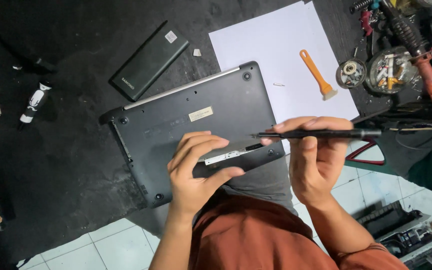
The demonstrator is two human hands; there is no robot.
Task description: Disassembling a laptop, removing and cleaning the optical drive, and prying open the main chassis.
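Observation:
A dark grey laptop (176, 120) lies upside down, partly on a black mat (66, 150) and partly over my lap. My left hand (196, 172) grips its near edge, fingers over the bottom cover and thumb under the open side slot (228, 155). My right hand (316, 160) holds a thin black screwdriver (321, 134) level, its tip pointing left just above the laptop's right near corner.
A white paper sheet (276, 45) carries an orange plastic pry tool (317, 74) and a small screw (278, 84). A black battery pack (148, 61) lies beyond the laptop. Clear dishes of small parts (388, 70) and a soldering iron (421, 55) crowd the top right. White tiled floor shows below.

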